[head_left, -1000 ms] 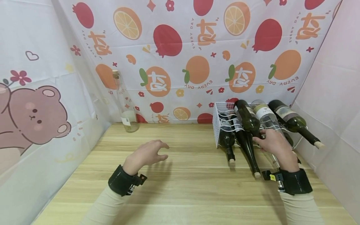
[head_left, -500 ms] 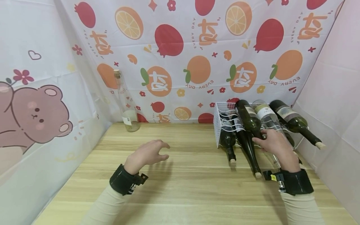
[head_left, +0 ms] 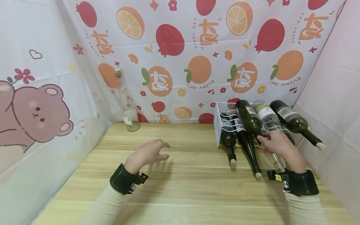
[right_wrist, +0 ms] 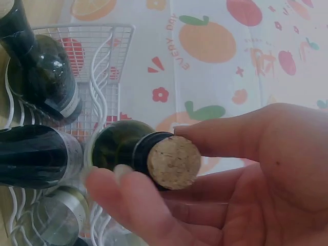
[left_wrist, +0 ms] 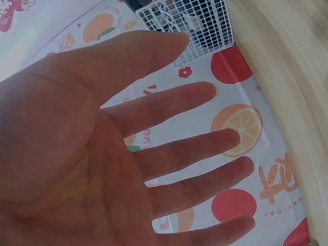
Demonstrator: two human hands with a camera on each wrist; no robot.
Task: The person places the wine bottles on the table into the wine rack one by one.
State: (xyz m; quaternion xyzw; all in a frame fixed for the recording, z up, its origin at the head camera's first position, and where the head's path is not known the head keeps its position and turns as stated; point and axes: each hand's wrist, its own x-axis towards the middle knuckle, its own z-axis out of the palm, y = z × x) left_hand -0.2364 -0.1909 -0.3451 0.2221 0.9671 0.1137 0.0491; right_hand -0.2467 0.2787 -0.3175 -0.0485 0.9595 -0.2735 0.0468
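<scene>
My right hand (head_left: 277, 143) has its thumb and fingers round the corked neck of a dark green wine bottle (head_left: 248, 117), which lies on the upper tier of a white wire wine rack (head_left: 218, 128). In the right wrist view, the cork (right_wrist: 174, 162) points at the camera between thumb and fingers. Beside it on the top lie a clear bottle (head_left: 267, 117) and another green bottle (head_left: 291, 117), neck outward. Two dark bottles, one at the left (head_left: 228, 139) and one longer (head_left: 247, 147), lie below. My left hand (head_left: 147, 153) hovers over the table, fingers spread, holding nothing.
A clear corked bottle (head_left: 129, 112) stands upright at the table's back left. Fruit-print cloth (head_left: 191, 93) hangs behind the wooden table (head_left: 180, 187), and pale cloth walls (head_left: 332, 103) close in both sides. Corked necks jut forward from the rack.
My right hand has shifted slightly to the right and toward me at the bottle neck, while the bottle stays in place on the rack. The left hand has hardly moved.
</scene>
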